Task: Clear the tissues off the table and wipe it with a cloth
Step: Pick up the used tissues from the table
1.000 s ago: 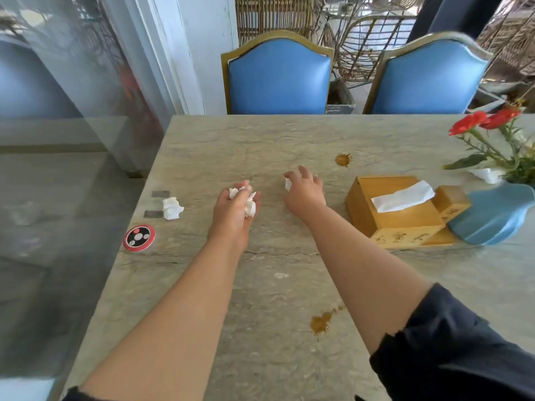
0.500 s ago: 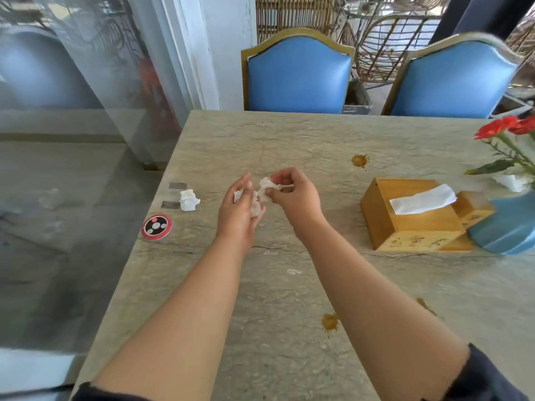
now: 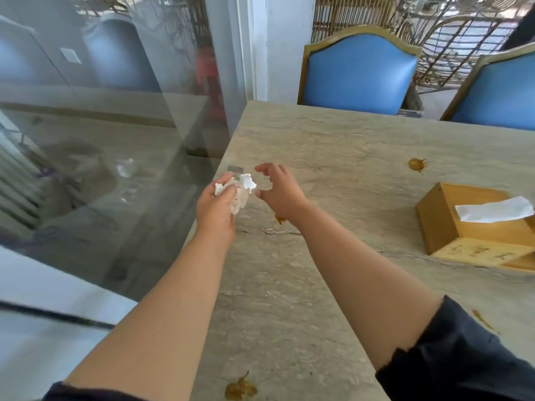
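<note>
Far left: one glass wall [image 3: 121, 140], meeting the table's left edge, no room to pass on that side. Next, left hand [image 3: 215, 211] raised over that edge of the table [image 3: 333, 157], fingers closed around crumpled tissues [image 3: 241, 188]; white wad bulging out above and right of the fist, number of pieces in it not countable. Just right, right hand [image 3: 279, 189] empty, thumb and fingers spread in a loose curl, close beside the wad but apart from it. Four brown stains [image 3: 417, 164] counted on the stone: one far, one partly hidden under the right wrist, one at the near edge, one by the right sleeve. Broad bare stone between the hands and one wooden tissue box [image 3: 463, 230] at right, a single white sheet sticking out of its slot. Two blue chairs [image 3: 359, 73] pushed in along the far edge.
</note>
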A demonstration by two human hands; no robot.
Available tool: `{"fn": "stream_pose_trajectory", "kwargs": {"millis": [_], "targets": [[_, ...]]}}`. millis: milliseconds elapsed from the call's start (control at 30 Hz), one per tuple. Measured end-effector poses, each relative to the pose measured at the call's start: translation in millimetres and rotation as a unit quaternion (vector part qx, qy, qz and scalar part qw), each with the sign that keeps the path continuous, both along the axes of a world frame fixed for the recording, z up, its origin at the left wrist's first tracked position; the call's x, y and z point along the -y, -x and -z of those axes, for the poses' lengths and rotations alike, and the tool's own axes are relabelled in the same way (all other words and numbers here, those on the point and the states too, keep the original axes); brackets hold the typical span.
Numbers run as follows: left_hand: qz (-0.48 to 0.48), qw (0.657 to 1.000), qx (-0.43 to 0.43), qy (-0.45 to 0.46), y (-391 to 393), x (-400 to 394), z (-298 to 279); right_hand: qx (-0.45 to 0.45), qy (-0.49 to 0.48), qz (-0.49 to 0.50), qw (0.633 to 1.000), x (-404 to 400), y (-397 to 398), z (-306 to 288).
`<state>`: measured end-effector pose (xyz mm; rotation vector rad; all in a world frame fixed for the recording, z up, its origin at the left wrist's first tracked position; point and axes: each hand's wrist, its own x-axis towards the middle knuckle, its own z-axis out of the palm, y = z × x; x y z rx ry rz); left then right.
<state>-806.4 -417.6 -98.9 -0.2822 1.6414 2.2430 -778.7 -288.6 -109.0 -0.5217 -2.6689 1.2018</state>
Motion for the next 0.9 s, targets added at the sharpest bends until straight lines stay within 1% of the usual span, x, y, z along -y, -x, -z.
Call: {"fn": "stream_pose_trajectory", "kwargs": {"millis": [100,200,267,300,367,433,500,533,600,700,767,900], "targets": [[0.0,1.0,-0.011,0.01,8.2,7.0,3.3,0.067,-0.106,-0.07,0.99,0.9,19.5,10.2],[0.001,1.0,-0.007,0.013,12.2,7.9,7.9,0.089,-0.179,-0.13,0.971,1.5,36.0,13.4],[0.006,1.0,-0.005,0.011,12.9,7.7,11.8,0.101,-0.247,-0.162,0.95,0.0,44.1,15.3],[0.009,1.0,-0.004,0.009,13.0,8.0,13.4,0.101,-0.27,-0.166,0.943,-0.7,47.4,17.6],[0.017,1.0,-0.004,0.0,10.1,8.3,12.3,0.09,-0.277,-0.141,0.946,-0.1,50.1,23.9],[0.025,1.0,0.0,-0.006,6.8,7.2,9.1,0.085,-0.232,-0.101,0.964,1.2,45.5,26.5],[0.032,0.999,0.004,-0.009,2.0,6.5,5.0,0.066,-0.125,-0.033,0.989,0.8,31.5,20.9],[0.038,0.999,0.006,-0.008,-0.7,6.6,2.5,0.044,-0.068,0.008,0.997,0.3,21.1,15.0],[0.052,0.999,0.01,-0.004,-8.1,6.3,-3.2,-0.012,0.022,0.084,0.996,1.9,-4.7,0.2],[0.071,0.997,0.019,-0.005,-26.0,1.0,-14.9,-0.072,0.137,0.161,0.975,11.7,-48.2,-28.9],[0.088,0.996,0.025,-0.02,-43.6,-2.9,-24.7,-0.099,0.153,0.184,0.966,20.2,-79.8,-47.1],[0.154,0.987,0.011,-0.051,-91.4,-8.4,-43.1,-0.118,0.08,0.195,0.97,35.7,-146.0,-71.0]]}}
